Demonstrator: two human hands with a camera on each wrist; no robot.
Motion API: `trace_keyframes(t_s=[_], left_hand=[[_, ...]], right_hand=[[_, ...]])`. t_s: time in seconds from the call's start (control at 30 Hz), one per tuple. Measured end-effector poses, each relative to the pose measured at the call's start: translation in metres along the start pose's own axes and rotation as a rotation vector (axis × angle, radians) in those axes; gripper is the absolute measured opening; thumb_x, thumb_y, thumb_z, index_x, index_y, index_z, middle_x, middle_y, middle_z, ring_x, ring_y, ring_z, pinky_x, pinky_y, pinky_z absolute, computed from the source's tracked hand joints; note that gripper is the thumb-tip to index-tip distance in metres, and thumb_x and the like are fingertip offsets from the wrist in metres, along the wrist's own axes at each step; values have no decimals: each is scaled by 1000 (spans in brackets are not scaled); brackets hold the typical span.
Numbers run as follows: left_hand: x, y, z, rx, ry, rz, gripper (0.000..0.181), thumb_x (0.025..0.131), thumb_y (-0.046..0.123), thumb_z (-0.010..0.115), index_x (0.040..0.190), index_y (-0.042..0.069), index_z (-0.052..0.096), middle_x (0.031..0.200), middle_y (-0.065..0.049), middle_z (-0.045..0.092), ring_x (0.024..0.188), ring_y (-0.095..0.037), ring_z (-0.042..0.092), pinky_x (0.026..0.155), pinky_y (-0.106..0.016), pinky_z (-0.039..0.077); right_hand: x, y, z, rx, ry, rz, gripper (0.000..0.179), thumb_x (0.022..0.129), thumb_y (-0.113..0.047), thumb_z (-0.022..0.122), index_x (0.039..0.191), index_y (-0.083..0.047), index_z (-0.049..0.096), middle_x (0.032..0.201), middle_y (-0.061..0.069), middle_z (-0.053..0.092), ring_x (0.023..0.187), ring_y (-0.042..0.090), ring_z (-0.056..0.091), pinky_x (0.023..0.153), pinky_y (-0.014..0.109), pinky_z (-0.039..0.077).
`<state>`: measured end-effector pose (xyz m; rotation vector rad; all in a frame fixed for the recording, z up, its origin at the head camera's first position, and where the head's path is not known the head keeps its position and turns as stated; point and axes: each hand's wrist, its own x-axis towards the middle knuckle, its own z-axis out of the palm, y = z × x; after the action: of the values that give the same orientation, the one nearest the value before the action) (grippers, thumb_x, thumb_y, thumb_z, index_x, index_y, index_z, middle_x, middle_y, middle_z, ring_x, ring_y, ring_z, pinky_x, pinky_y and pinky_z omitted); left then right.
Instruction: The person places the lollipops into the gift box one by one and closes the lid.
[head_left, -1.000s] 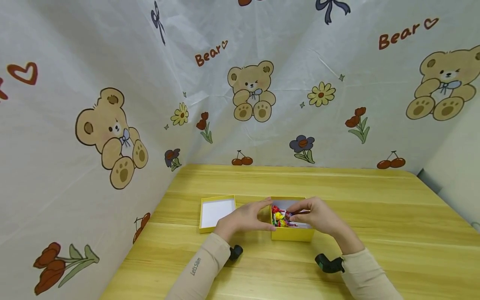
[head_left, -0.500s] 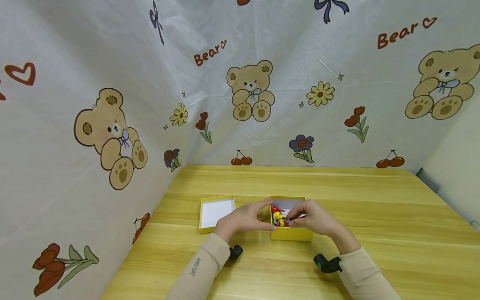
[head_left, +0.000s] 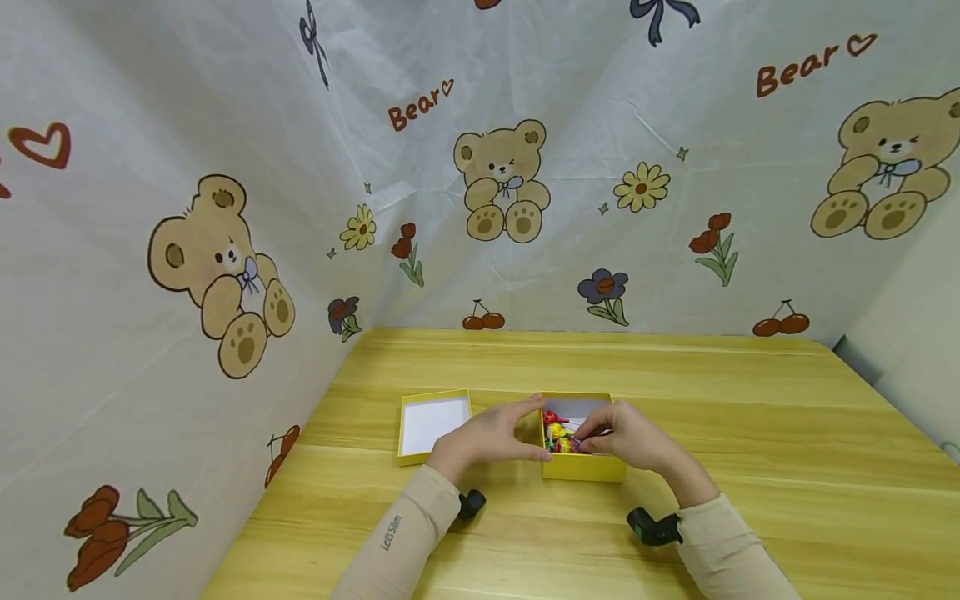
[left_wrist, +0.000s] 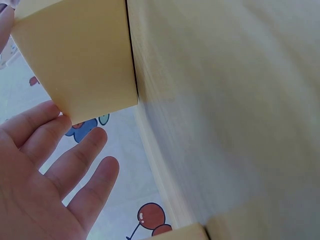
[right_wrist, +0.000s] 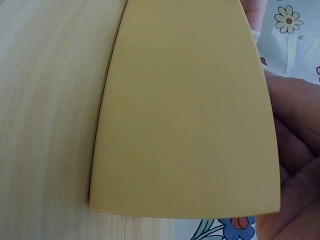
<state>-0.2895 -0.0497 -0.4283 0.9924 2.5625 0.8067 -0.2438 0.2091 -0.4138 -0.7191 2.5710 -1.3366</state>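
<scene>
A yellow box (head_left: 583, 468) stands on the table, its white inside showing at the top. Several wrapped lollipops (head_left: 557, 432) lie along its left side, red, yellow and green, with white sticks. My left hand (head_left: 491, 433) spans the box's left end, thumb by the front corner and fingertips by the back corner, fingers spread and fairly straight. Reaching over the right wall, my right hand (head_left: 626, 435) pinches a purple-wrapped lollipop (head_left: 576, 446) close beside the front row. Its stick is mostly hidden by the fingers. Both wrist views show the box's plain yellow outer walls.
A shallow yellow lid (head_left: 433, 425), white inside and turned upward, lies left of the box behind the left wrist. The wooden table (head_left: 787, 433) extends right and forward. A bear-print cloth (head_left: 570, 275) hangs along the back and left.
My right hand has lowered the purple lollipop into the box, slightly left and toward the front, beside the others. My left hand has stayed at the box's left end.
</scene>
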Motion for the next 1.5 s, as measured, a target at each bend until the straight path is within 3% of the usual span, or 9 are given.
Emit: trace_keyframes(t_s=[0.33,0.57,0.8,1.07,1.3,1.5], left_hand=[[-5,3,-2,-14,2,-14,89,86,62,69,159,34,27,167,13,18,152,-22,29,121,-48,33],[-4,6,-5,25,4,-7,91,85,66,67,159,32,27,167,13,18,152,-22,30,121,-47,34],[-11,4,-13,11,28,-5,96,83,68,68,160,28,26,167,10,19,152,-20,29,121,-46,35],[-36,-25,-28,-21,98,-102,93,84,60,73,159,27,29,166,9,25,150,-22,33,119,-49,36],[-61,-49,-45,-30,154,-199,98,81,55,78,159,20,30,164,-2,33,146,-31,39,116,-55,39],[-77,-72,-63,-81,188,-256,105,78,47,85,160,14,27,166,-8,26,149,-35,32,118,-57,34]], right_hand=[[1,-2,1,16,-6,13,12,93,2,65,99,4,76,95,14,76,83,12,70,72,19,58],[0,-6,0,-5,30,15,13,94,-4,68,101,3,75,96,13,75,82,12,69,71,21,58],[2,-18,10,46,37,-12,28,93,-9,70,116,7,68,111,22,69,102,31,68,79,25,61],[24,-46,29,-36,42,-39,66,89,-25,78,142,4,52,137,23,60,125,39,60,104,51,51],[54,-65,44,-15,-56,-43,82,87,-21,80,152,2,36,154,21,44,140,40,46,114,53,41],[77,-72,59,2,-151,22,86,85,-9,80,154,4,30,159,22,36,145,39,38,118,52,36]])
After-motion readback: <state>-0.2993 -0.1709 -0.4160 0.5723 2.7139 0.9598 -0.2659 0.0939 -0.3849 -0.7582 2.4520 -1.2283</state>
